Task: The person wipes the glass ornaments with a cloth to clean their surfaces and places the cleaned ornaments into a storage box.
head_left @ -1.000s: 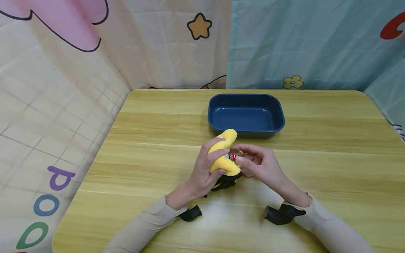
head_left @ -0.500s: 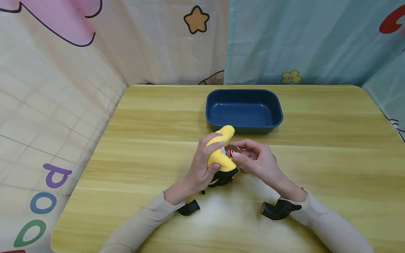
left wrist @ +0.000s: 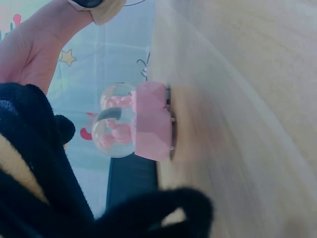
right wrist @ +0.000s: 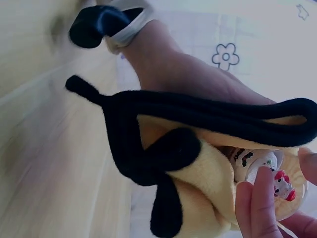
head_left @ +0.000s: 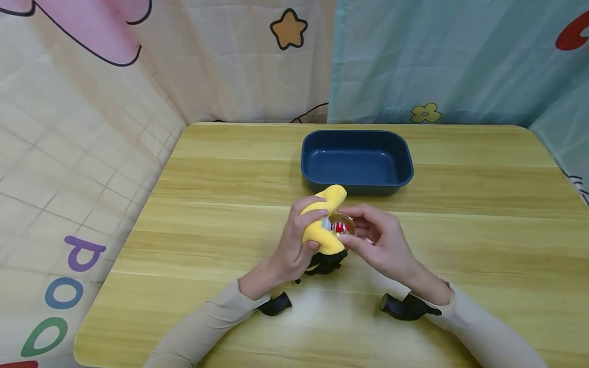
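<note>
A soft yellow plush piece with black trim is gripped by my left hand, thumb below and fingers over the top. At its right side, a clear round globe with a small red and white figure inside sits against the yellow fabric. My right hand pinches that globe between thumb and fingers. Up close in the right wrist view, fingertips lie across the globe, and black bands with rounded ends hang off the plush. Fabric covers part of the globe.
Two pink-based snow globes stand on the table close behind the plush, mostly hidden by my right hand in the head view. A dark blue tray stands farther back on the wooden table. Patterned curtains hang behind and at the sides.
Both hands stay nearly in place. My right thumb has dropped a little and more of the globe's face shows now. The head view has tilted slightly down.
</note>
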### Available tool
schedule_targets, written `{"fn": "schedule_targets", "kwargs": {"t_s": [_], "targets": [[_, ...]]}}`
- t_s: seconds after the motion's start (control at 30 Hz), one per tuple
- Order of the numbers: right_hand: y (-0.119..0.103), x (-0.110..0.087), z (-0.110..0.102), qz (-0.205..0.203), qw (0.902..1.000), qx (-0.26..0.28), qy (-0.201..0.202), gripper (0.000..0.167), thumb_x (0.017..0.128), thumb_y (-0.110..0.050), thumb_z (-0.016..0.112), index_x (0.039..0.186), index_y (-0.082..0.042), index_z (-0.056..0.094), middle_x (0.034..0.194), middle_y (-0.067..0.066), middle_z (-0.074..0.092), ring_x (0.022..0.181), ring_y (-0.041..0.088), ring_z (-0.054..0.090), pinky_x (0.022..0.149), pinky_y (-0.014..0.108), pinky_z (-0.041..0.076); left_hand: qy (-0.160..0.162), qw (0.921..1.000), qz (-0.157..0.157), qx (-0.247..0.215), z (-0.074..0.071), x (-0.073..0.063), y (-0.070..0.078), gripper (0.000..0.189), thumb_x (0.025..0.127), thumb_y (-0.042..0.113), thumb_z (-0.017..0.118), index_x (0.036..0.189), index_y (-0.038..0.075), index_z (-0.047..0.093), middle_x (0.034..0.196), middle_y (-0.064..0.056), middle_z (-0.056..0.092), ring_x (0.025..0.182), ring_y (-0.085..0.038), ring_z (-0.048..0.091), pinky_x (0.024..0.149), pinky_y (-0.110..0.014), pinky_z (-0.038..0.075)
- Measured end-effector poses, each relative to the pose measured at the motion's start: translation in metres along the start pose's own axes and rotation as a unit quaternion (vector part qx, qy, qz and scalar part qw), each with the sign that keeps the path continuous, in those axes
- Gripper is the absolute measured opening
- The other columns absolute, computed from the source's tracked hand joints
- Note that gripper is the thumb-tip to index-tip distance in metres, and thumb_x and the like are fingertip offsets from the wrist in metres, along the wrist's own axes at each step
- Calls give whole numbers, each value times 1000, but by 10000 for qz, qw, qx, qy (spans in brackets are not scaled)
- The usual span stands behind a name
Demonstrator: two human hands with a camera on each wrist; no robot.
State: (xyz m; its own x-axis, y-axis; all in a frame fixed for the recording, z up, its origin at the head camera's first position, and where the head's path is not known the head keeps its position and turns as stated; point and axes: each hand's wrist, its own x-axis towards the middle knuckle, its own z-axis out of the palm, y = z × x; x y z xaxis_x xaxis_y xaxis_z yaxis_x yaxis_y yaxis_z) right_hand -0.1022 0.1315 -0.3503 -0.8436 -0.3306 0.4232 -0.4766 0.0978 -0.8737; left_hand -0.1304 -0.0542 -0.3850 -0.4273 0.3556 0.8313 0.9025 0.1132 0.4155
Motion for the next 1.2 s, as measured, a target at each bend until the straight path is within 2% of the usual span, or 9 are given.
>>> {"fn": "schedule_targets", "kwargs": {"t_s": [0.13,0.27,0.37,0.53,0.73,0.87,0.93,1.03,1.2], "targets": [[-1,-2,2,-858,9950,-477,180,39,75,4,73,110,11,58,97,21,63,76,2,60,64,13,52,25,9999,130,-40,-1,2,1,45,99,44,24,120,6,35,118,-25,40,111,-31,43,91,-38,42],[-2,-1,3,-1692,9797,-1014,357,39,82,-15,71,108,12,60,92,20,63,72,5,56,66,10,50,54,9997,234,-106,-2,3,3,45,99,44,24,121,6,34,118,-25,40,112,-31,42,92,-39,41],[-2,0,3,-2379,9554,-1665,530,45,88,-30,64,105,12,61,92,20,65,73,12,57,72,10,49,57,9995,237,-193,-3,3,5,44,100,44,24,122,6,34,118,-25,39,113,-31,42,94,-39,41],[-4,3,4,-3191,9138,-2439,600,45,92,-32,59,100,12,62,97,22,65,83,25,64,87,13,48,59,9993,69,-354,-4,4,10,43,100,42,25,121,6,33,119,-25,38,115,-30,40,95,-36,41],[-1,7,4,-3864,8717,-2969,521,33,94,-25,56,96,7,62,96,21,64,76,22,65,67,21,54,157,9987,31,-482,-6,5,11,44,100,42,24,122,5,33,119,-26,39,114,-31,42,96,-36,41],[1,9,4,-4197,8486,-3173,550,25,95,-22,55,94,2,62,95,20,64,79,23,65,75,25,55,178,9981,-97,-580,-6,6,11,45,100,42,25,122,3,33,119,-26,39,114,-31,42,98,-35,40],[2,10,4,-4256,8437,-3221,575,23,95,-21,55,95,1,63,95,19,64,80,24,65,80,24,54,183,9975,-175,-656,-6,6,11,45,100,42,25,122,3,33,119,-27,39,115,-31,42,98,-35,40],[4,11,4,-4287,8425,-3207,601,22,95,-20,55,96,0,63,95,19,64,81,24,65,83,24,54,186,9966,-270,-760,-6,6,11,46,100,42,26,122,3,33,120,-27,39,116,-31,42,98,-34,41],[6,14,6,-4441,8371,-3123,669,18,94,-18,57,96,-1,63,93,20,64,78,26,65,76,28,56,215,9951,-414,-868,-6,7,10,49,100,43,26,121,0,33,120,-27,39,117,-32,41,100,-34,39]]}}
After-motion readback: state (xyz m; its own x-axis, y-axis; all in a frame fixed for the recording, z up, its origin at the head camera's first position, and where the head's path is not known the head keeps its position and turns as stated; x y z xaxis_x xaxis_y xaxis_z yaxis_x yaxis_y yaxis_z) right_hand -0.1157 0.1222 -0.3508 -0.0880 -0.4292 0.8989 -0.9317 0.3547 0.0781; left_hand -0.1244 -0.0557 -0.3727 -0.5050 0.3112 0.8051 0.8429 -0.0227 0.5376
